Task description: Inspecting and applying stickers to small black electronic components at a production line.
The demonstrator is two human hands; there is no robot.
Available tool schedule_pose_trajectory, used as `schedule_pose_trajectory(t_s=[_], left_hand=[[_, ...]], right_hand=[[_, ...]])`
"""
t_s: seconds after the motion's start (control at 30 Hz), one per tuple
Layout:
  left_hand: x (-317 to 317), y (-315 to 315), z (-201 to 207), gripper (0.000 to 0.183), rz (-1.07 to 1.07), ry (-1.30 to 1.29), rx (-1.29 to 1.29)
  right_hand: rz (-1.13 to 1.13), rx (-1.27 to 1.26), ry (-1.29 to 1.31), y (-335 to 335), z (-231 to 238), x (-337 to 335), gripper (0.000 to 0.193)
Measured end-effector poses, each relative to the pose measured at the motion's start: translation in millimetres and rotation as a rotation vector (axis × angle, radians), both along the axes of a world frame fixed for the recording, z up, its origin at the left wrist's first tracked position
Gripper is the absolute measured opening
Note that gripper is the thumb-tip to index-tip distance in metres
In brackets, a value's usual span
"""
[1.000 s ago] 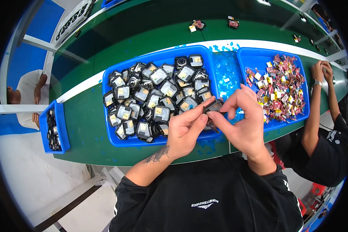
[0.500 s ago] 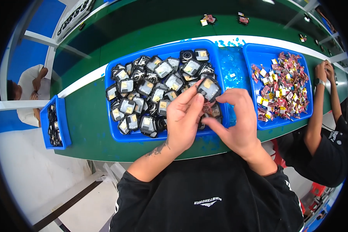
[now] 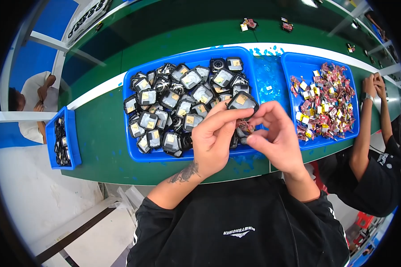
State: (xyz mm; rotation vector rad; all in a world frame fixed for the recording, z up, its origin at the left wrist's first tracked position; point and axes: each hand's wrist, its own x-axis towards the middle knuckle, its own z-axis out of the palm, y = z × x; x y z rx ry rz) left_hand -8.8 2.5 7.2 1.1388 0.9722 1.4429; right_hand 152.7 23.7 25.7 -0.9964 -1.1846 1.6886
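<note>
The left hand [image 3: 214, 140] grips a black case [image 3: 242, 101], a square shape with rounded corners and a smooth, greyish face. This case is just beyond the left forefinger, which lies along its near edge. The right hand [image 3: 278, 140] has its fingers bent beside the case; whether they grip something, I cannot tell. Between the fingers of both hands appears a thin reddish piece [image 3: 242, 126], partly hidden. To the left of the left fingers, a blue plastic tray [image 3: 250, 64] carries many similar hard cases [image 3: 169, 99]. To the right of the right fingers, a second blue tray [image 3: 295, 69] holds a crumpled, shiny heap of red, yellow and white parts [image 3: 329, 107].
</note>
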Motion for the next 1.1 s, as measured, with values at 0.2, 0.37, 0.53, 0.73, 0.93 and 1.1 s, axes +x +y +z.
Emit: schedule_pose_trajectory(t_s=[0.2,0.37,0.53,0.73,0.93,1.1], left_hand=[[-2.3,4.3,7.0,0.035,0.011,0.314,0.149],[-3.9,8.4,17.2,0.035,-0.068,0.621,0.348],[-6.4,9.9,12.3,0.024,-0.01,0.713,0.537],[-7.5,8.9,8.4,0.023,0.046,0.851,0.661],[-5.8,9.9,6.5,0.022,0.011,0.851,0.688],[-3.8,7.7,9.7,0.021,-0.071,0.757,0.582]], right_hand=[[-0.061,0.136,-0.174,-1.6,-4.6,3.6,0.031],[-0.324,0.875,-0.606,-5.8,12.7,8.3,0.03],[-0.166,0.884,-0.507,-8.6,16.2,24.8,0.033],[-0.092,0.16,-0.104,-13.1,5.6,33.8,0.019],[0.094,-0.035,-0.054,-1.1,4.4,42.0,0.009],[0.144,-0.093,0.003,0.6,5.5,45.0,0.007]])
